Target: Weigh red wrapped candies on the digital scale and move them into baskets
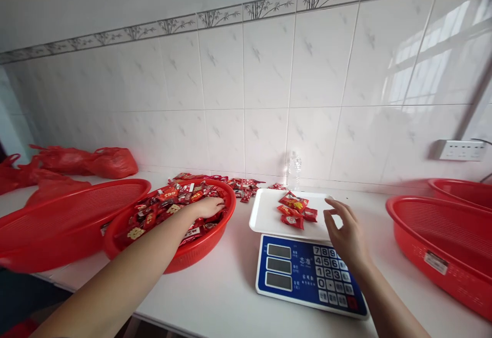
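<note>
My left hand [209, 206] reaches into a round red basket [207, 248] heaped with small red snack packets [169, 207]; its fingers curl down among the packets, and what they hold is hidden. My right hand [346, 230] hovers with fingers spread over the right edge of the white tray [265, 212] of a blue electronic scale [307, 274]. A few red packets [295, 209] lie on that tray, just left of my right hand.
A large empty red basket [65, 215] sits left of the full one. Two more red baskets [446, 245] stand at the right. Red plastic bags [77, 161] lie at the far left by the tiled wall. Loose packets [242, 185] and a clear bottle [294, 171] sit behind the scale.
</note>
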Motion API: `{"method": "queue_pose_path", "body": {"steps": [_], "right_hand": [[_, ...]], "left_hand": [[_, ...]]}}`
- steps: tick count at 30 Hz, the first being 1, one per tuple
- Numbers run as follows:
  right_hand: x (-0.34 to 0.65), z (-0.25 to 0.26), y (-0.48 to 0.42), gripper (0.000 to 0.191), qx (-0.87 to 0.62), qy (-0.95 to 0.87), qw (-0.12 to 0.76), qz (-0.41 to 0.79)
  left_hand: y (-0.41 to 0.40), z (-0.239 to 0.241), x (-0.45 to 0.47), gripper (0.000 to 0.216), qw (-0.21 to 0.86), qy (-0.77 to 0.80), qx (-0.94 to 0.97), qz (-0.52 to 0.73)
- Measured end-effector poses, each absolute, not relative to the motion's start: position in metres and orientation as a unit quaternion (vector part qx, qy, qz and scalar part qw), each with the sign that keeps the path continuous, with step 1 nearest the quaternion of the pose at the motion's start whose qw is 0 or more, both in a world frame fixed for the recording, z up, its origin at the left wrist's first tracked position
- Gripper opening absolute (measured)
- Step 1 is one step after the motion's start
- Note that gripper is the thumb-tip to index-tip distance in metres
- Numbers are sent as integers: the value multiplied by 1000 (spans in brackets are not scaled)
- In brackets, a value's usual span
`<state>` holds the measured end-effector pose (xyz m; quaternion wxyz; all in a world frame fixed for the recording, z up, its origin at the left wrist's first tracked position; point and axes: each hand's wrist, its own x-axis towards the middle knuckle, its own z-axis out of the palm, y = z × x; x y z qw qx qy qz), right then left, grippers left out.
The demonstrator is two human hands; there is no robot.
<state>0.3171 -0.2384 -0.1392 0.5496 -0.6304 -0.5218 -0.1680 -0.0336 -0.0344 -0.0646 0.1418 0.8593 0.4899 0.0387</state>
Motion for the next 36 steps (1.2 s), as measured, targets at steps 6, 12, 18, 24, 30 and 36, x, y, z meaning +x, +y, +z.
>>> {"method": "queue_pose_path", "body": {"steps": [6, 12, 18, 24, 30, 36], "right_hand": [[321, -138, -233, 30, -628, -532, 543, -167], [317, -133, -236, 29, -643, -539, 512, -185], [316, -132, -236, 28, -641, -548, 504, -185], [315, -131, -236, 27, -641, -550, 506, -177], [314, -129, -237, 31, -642, -544, 511, -175], [313, -128, -237, 30, -642, -545, 511, -172]], "left_hand": [[-32, -58, -32, 48, 148, 479, 865, 25], [-32, -49, -35, 64, 190, 478, 857, 3], [-27, -49, -35, 59, 192, 472, 860, -4], [-37, -47, -25, 39, 226, 451, 863, 13], [-38, -47, -22, 36, 232, 465, 854, 13], [-40, -47, -21, 34, 256, 462, 848, 35]]}}
